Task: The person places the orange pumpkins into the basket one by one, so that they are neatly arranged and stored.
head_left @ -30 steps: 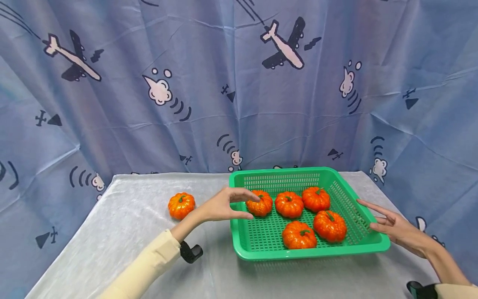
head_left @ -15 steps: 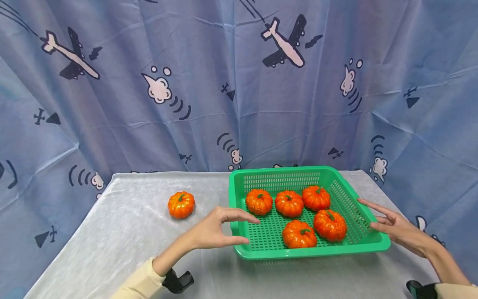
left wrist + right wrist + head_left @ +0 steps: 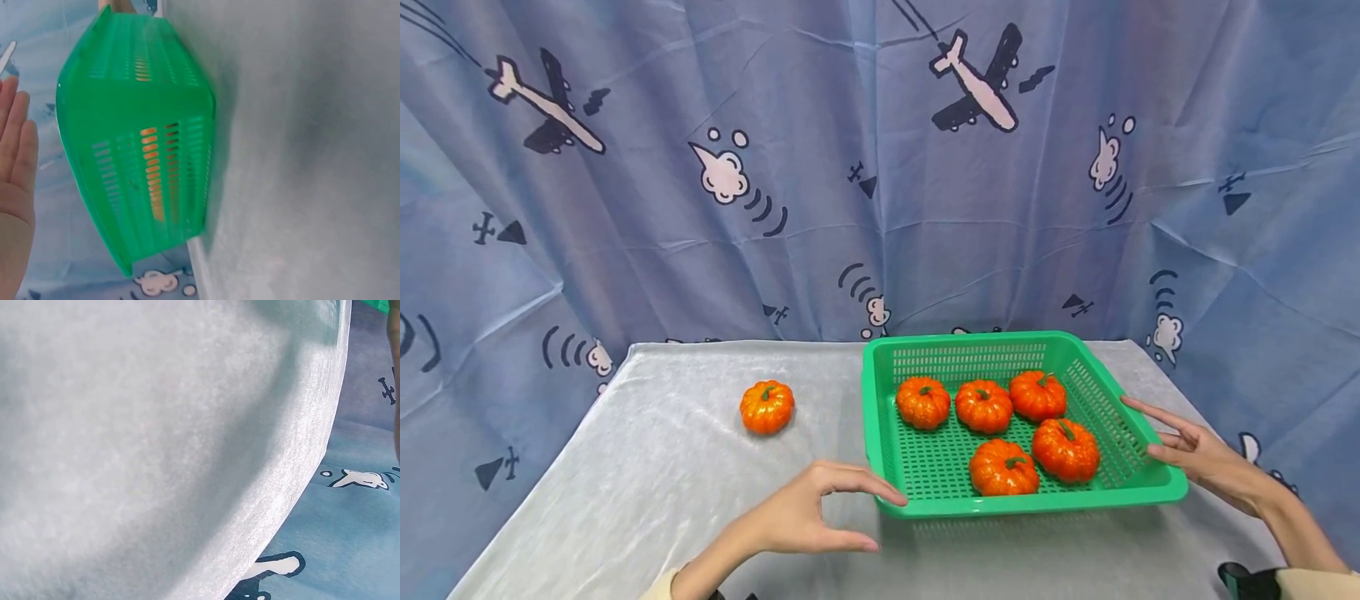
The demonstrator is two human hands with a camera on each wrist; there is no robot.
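A green slotted plastic basket [image 3: 1037, 503] holds several small glossy orange pumpkins [image 3: 1003, 468] with green stems. My left hand [image 3: 801, 511] is at its front left corner in the head view, thumb and fingers spread apart around nothing; a fingertip overlaps the rim. In the left wrist view that hand [image 3: 15, 162] shows at the left, beside the basket's slotted side [image 3: 153, 169]. My right hand [image 3: 1206, 461] rests its extended fingers and thumb against the basket's right rim. One more pumpkin [image 3: 767, 407] sits on the cloth left of the basket.
A pale grey cloth [image 3: 647, 467] covers the table, whose edge [image 3: 325, 447] curves through the right wrist view. Behind stands a blue curtain [image 3: 805, 167] printed with planes and clouds.
My left hand has moved back toward me and down, from over the basket's left side beside a pumpkin to its front left corner, staying spread. The right hand and basket look unmoved.
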